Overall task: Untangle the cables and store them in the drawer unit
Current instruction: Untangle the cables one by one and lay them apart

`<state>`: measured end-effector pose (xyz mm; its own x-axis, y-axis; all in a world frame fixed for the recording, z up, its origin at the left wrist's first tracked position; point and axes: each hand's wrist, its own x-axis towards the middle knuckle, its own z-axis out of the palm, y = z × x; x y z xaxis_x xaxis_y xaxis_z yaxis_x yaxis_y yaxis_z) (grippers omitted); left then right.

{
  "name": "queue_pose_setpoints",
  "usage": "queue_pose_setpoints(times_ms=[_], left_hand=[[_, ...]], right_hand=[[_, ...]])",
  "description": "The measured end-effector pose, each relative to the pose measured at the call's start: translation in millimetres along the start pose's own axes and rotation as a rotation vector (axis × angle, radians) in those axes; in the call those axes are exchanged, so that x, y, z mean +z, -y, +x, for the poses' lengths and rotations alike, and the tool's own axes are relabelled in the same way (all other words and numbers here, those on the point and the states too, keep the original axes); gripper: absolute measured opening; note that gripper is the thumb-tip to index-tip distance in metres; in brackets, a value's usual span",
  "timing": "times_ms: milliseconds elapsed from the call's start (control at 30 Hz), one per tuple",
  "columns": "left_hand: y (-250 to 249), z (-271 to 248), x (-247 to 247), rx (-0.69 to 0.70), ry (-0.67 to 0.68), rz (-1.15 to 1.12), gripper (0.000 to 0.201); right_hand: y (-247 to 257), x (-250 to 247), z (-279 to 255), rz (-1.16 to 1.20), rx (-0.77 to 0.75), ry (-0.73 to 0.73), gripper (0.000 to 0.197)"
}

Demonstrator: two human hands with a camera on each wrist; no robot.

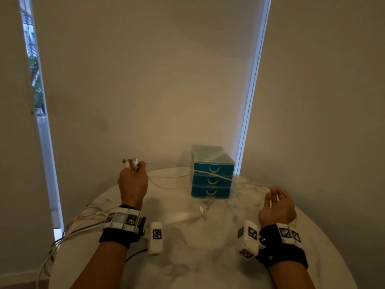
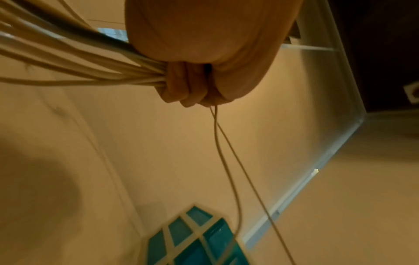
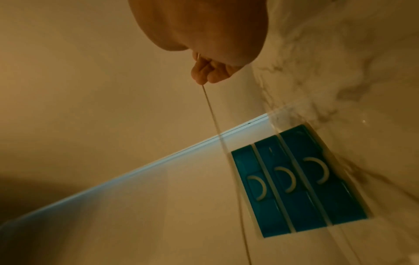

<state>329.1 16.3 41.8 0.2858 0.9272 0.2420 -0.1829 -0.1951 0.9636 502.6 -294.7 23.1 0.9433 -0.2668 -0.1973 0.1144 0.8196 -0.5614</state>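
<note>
cable (image 1: 200,171) stretched taut between both hands' pinching fingers (image 3: 199,75).

Bare forearms; each wrist wears a black band (image 1: 116,236) carrying white blocks with black-and-white square markers (image 1: 131,219), plus a white marked camera pod (image 1: 155,238) on its inner side

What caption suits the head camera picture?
Left hand grips bundled cables; right hand pinches one cable before a closed drawer unit.
</note>
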Motion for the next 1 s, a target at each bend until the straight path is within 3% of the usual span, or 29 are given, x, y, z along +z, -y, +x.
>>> queue_pose_setpoints(times_ms=[233,333,367,400,467,500,533,567,633,700,767,933,1000], left_hand=[[4.8,3.8,4.8,0.103,0.002,-0.093,0.029],[0.0,0.4,2.7,0.092,0.079,-0.066,0.028],[-1.5,-1.6,3.6,0.068,0.136,-0.067,0.029],[-2.4,-3.4,5.3,0.044,0.198,-0.071,0.03],[-3.8,-7.2,9.1,0.022,0.304,-0.052,0.03],[-2.9,-7.4,10.2,0.014,0.323,-0.042,0.029],[-2.5,-6.3,10.4,-0.006,0.32,-0.047,0.03],[-0.4,-3.7,10.0,-0.033,0.303,-0.067,0.03],[2.7,-0.7,6.4,-0.079,0.25,-0.124,0.033],[5.3,2.9,5.4,-0.124,0.176,-0.174,0.034],[7.0,4.7,7.7,-0.145,0.119,-0.194,0.033],[11.3,4.5,11.6,-0.123,0.073,-0.146,0.023],[14.7,5.0,12.0,-0.089,0.059,-0.125,0.022]], right_hand=[[-10.7,59.6,-34.6,-0.066,-0.288,-0.037,0.038],[-14.8,95.8,-46.9,-0.041,-0.424,-0.05,0.036],[-19.9,110.9,-56.6,-0.064,-0.417,0.06,0.031],[-27.2,127.1,-71.6,-0.157,-0.351,0.277,0.028],[-49.1,152.3,-106.9,-0.668,-0.148,0.854,0.029],[-57.5,158.1,-124.9,-1.001,-0.099,1.092,0.041],[-66.1,161.3,-132.5,-1.253,-0.132,1.212,0.058],[-75.0,162.5,-130.2,-1.365,-0.249,1.237,0.066],[-73.2,158.7,-125.9,-1.2,-0.383,1.113,0.051],[-64.5,138.5,-109.2,-0.884,-0.264,0.942,0.032],[-57.7,110.3,-102.8,-0.865,-0.093,0.912,0.03],[-72.5,47.6,-132.8,-1.202,0.298,1.242,0.081],[-79.0,32.7,-144.4,-1.086,0.51,1.339,0.071]])
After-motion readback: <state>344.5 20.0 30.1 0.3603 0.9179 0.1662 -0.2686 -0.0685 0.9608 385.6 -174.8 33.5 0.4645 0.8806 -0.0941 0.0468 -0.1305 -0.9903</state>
